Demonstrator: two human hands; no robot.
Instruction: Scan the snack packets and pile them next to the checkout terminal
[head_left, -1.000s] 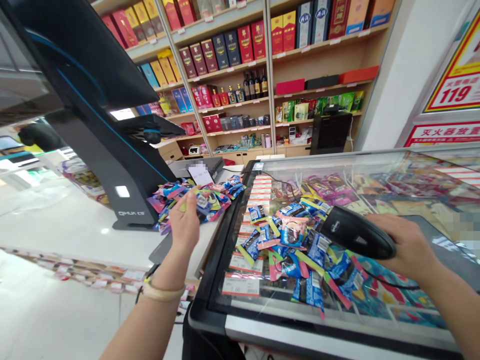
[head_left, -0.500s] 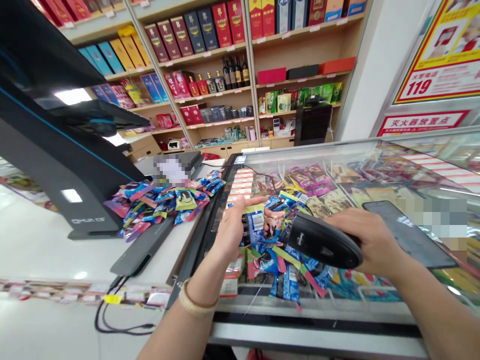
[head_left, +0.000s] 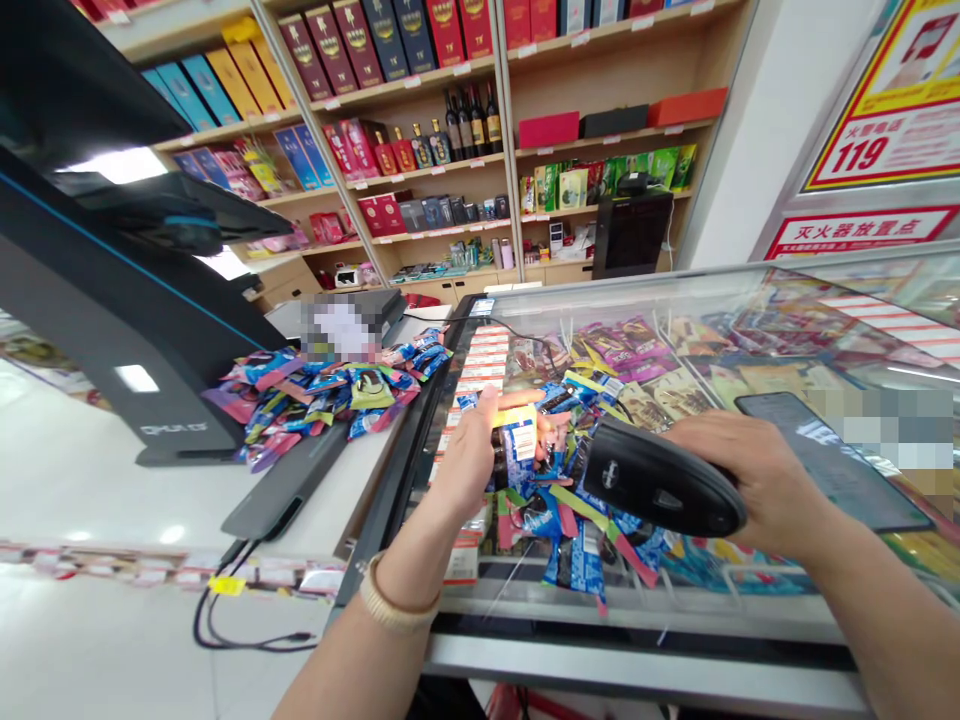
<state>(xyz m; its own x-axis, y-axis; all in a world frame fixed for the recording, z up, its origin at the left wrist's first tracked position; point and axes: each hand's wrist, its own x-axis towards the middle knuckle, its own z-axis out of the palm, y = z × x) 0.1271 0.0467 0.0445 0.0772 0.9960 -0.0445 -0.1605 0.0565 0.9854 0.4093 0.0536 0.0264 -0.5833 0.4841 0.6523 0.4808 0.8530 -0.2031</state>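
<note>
My left hand [head_left: 472,447] is closed on a small blue-and-yellow snack packet [head_left: 517,446], its white barcode label facing the scanner. In my right hand [head_left: 750,470] is a black handheld barcode scanner [head_left: 660,482], its head pointed left at the packet from close by. Beneath both hands a heap of similar snack packets [head_left: 577,560] lies on the glass top of a display case [head_left: 525,610]. Another pile of these packets [head_left: 315,400] rests on the white counter to the left, against the stand of a dark screen.
A dark register screen on its stand [head_left: 187,350] rises at the left, with a flat grey device [head_left: 292,490] and cables in front. A phone [head_left: 832,460] lies on the glass at right. Shelves of boxes and bottles [head_left: 472,120] line the back.
The view has shifted slightly. The light from the scanner now shows brightly on the packet's label, while packet and scanner stay almost in the same positions.
</note>
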